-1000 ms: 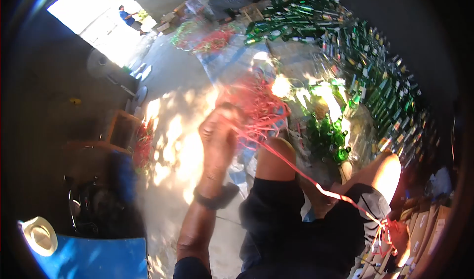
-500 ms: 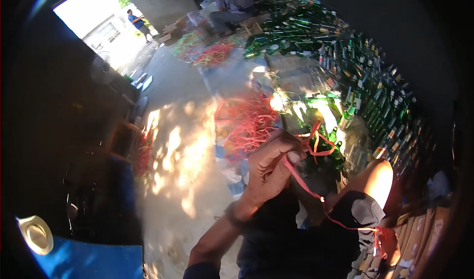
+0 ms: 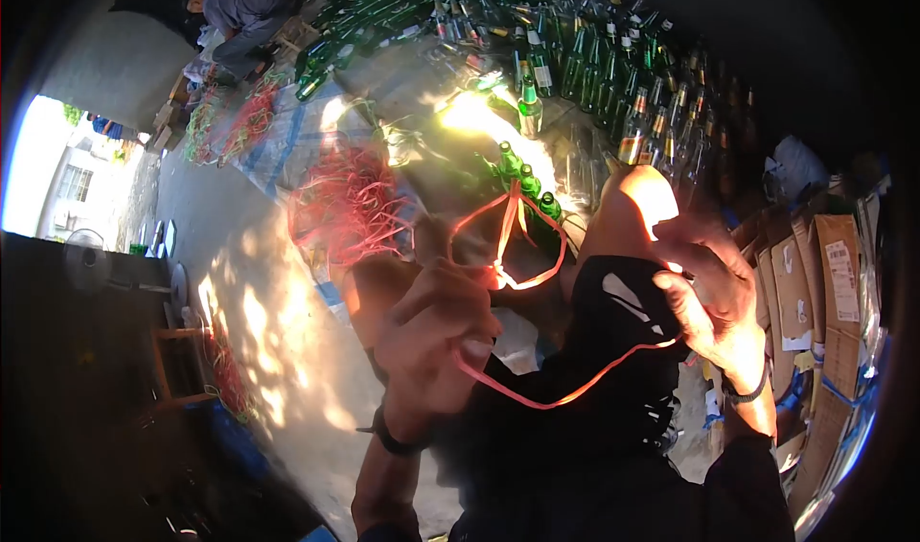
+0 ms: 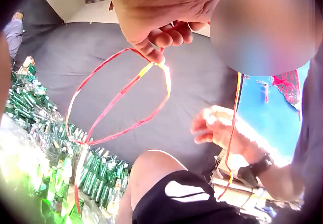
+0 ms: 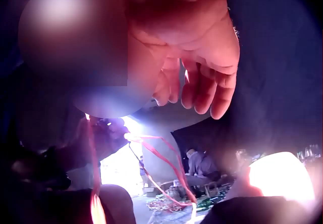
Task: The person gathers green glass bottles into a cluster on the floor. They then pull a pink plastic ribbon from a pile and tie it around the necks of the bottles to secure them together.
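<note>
My left hand (image 3: 433, 336) pinches a red strap (image 3: 546, 405) between thumb and fingers, with a knotted loop (image 3: 533, 281) standing out beyond the fingertips. In the left wrist view, the loops (image 4: 117, 103) hang below the left hand's fingers (image 4: 160, 38). My right hand (image 3: 714, 298) is raised over the knee at the right, its fingers apart and loosely bent. The strap sags between the hands and runs to the right hand's thumb side; whether it touches there, I cannot tell. In the right wrist view the right hand's fingers (image 5: 204, 85) hang loose.
A red strap pile (image 3: 353, 207) lies on a blue-and-white sheet (image 3: 278, 149) ahead. Upright green bottles (image 3: 526, 185) stand beyond the knees, with many more bottles (image 3: 594, 72) behind. Flattened cardboard (image 3: 839, 269) stands at the right. A seated person (image 3: 241, 15) is at the back left.
The head view has turned to the right. My right hand has risen from beside the cardboard, where red strap was bunched at it, and its fingers are now spread. The left hand still pinches the strap.
</note>
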`<state>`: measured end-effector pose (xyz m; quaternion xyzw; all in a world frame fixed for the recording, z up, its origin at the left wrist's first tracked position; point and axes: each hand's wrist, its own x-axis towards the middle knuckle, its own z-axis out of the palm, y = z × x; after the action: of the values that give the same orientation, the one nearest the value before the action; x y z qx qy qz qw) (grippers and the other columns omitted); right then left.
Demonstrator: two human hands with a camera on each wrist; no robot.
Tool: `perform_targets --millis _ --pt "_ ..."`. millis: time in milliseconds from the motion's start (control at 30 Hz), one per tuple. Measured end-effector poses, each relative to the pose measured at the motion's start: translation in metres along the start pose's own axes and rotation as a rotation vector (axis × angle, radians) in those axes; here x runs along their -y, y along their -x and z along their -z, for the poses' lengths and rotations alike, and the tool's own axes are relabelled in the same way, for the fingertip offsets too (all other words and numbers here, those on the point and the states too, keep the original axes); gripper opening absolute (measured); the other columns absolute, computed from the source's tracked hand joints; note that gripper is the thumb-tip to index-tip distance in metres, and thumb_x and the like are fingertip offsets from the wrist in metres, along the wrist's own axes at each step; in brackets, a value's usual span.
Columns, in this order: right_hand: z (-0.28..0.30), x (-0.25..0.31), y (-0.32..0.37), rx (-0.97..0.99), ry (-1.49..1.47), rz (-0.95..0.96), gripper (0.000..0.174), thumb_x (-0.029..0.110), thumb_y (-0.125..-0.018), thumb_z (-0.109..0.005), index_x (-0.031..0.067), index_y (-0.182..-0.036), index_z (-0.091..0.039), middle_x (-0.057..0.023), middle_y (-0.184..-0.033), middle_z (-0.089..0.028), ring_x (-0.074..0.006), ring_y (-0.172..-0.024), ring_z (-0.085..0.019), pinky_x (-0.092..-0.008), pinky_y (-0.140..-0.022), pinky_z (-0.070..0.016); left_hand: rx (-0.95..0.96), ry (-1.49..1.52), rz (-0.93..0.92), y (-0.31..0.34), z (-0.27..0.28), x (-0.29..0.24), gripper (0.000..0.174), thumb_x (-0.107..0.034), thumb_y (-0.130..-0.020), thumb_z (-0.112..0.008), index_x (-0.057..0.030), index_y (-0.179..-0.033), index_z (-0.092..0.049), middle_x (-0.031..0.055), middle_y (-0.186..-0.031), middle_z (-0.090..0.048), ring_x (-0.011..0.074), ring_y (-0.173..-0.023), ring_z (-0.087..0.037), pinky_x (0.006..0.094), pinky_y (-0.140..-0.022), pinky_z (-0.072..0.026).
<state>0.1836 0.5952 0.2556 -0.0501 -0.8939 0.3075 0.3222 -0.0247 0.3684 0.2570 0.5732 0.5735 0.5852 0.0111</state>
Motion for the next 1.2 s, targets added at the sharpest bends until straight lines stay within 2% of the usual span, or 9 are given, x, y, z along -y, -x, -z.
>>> perform_targets --millis 133,200,267,367,467,867,1067,1167,1200 --pt "-0.038 0.01 -0.048 0.177 -0.101 0.144 0.039 0.009 -0.085 -0.075 0.0004 -0.123 -0.067 -0.0194 -0.129 -0.061 -0.0361 -0.123 -0.058 -0.0435 -0.095 -0.0526 0.065 0.028 0.015 0.002 -0.014 -0.002 0.006 -0.001 -0.078 -0.069 -0.0003 -0.084 -0.067 0.0101 -0.084 -0.061 0.0253 -0.072 -0.057 0.0372 -0.07 -0.0503" --pt "-0.056 -0.011 -0.055 0.253 -0.058 0.262 0.04 0.01 -0.085 -0.076 0.0012 -0.123 -0.066 -0.0192 -0.13 -0.06 -0.0373 -0.124 -0.056 -0.0453 -0.096 -0.0513 0.073 0.077 0.049 0.008 -0.02 -0.002 0.007 -0.001 -0.078 -0.069 -0.0005 -0.084 -0.067 0.0102 -0.084 -0.061 0.0248 -0.071 -0.057 0.0363 -0.068 -0.0493" --pt "-0.073 -0.024 -0.051 0.264 -0.112 0.297 0.03 0.01 -0.087 -0.074 0.0018 -0.115 -0.067 -0.0171 -0.12 -0.064 -0.0361 -0.113 -0.061 -0.0467 -0.093 -0.0512 0.073 0.118 0.086 0.014 -0.021 0.0 0.007 -0.001 -0.077 -0.069 -0.0007 -0.084 -0.067 0.0102 -0.083 -0.061 0.0244 -0.07 -0.057 0.0354 -0.066 -0.0484" --pt "-0.081 -0.026 -0.041 0.341 -0.38 0.164 0.012 0.015 -0.092 -0.07 0.0041 -0.096 -0.068 -0.0115 -0.085 -0.064 -0.0325 -0.081 -0.065 -0.0415 -0.069 -0.0524 0.098 0.127 0.139 0.02 -0.02 0.006 0.006 -0.003 -0.079 -0.07 -0.0009 -0.084 -0.067 0.0099 -0.083 -0.061 0.0243 -0.07 -0.057 0.0348 -0.066 -0.047" --pt "-0.077 -0.022 -0.028 0.428 -0.385 -0.003 0.009 0.007 -0.092 -0.071 0.0013 -0.097 -0.067 -0.0096 -0.087 -0.066 -0.029 -0.076 -0.065 -0.0376 -0.067 -0.0527 0.093 0.157 0.127 0.026 -0.021 0.012 0.007 -0.005 -0.081 -0.071 -0.0007 -0.085 -0.067 0.0103 -0.083 -0.061 0.0246 -0.07 -0.058 0.0345 -0.066 -0.0463" --pt "-0.09 -0.014 -0.008 0.136 -0.436 -0.103 0.007 0.003 -0.092 -0.066 0.001 -0.098 -0.07 -0.011 -0.088 -0.068 -0.0272 -0.077 -0.065 -0.0363 -0.066 -0.0517 0.211 -0.055 0.211 0.039 -0.032 -0.002 0.031 0.006 -0.079 -0.065 -0.0012 -0.108 -0.073 0.0132 -0.106 -0.068 0.0312 -0.093 -0.066 0.0385 -0.082 -0.0544" --pt "-0.091 -0.015 -0.003 0.067 -0.406 -0.02 0.011 -0.002 -0.088 -0.07 -0.0007 -0.1 -0.07 -0.0103 -0.087 -0.067 -0.0254 -0.077 -0.065 -0.0356 -0.066 -0.053 0.173 -0.009 0.239 0.058 -0.031 -0.004 0.027 -0.003 -0.098 -0.055 -0.0004 -0.122 -0.068 0.0176 -0.122 -0.065 0.0314 -0.106 -0.068 0.0364 -0.092 -0.0544" --pt "-0.091 -0.012 -0.003 0.027 -0.367 0.018 0.014 -0.003 -0.085 -0.073 -0.001 -0.099 -0.07 -0.0102 -0.087 -0.067 -0.025 -0.076 -0.066 -0.035 -0.064 -0.0539 0.074 0.07 0.403 0.061 -0.035 -0.01 0.03 -0.012 -0.105 -0.051 -0.0001 -0.13 -0.063 0.019 -0.13 -0.062 0.0276 -0.108 -0.068 0.0366 -0.093 -0.0539" --pt "-0.091 -0.011 -0.003 0.016 -0.347 0.03 0.015 -0.003 -0.085 -0.073 -0.001 -0.099 -0.07 -0.0104 -0.087 -0.067 -0.025 -0.076 -0.066 -0.0349 -0.064 -0.054 0.013 0.178 0.549 0.058 -0.038 -0.013 0.03 -0.013 -0.106 -0.049 0.0013 -0.129 -0.062 0.0182 -0.122 -0.065 0.0281 -0.106 -0.068 0.0382 -0.094 -0.0536"
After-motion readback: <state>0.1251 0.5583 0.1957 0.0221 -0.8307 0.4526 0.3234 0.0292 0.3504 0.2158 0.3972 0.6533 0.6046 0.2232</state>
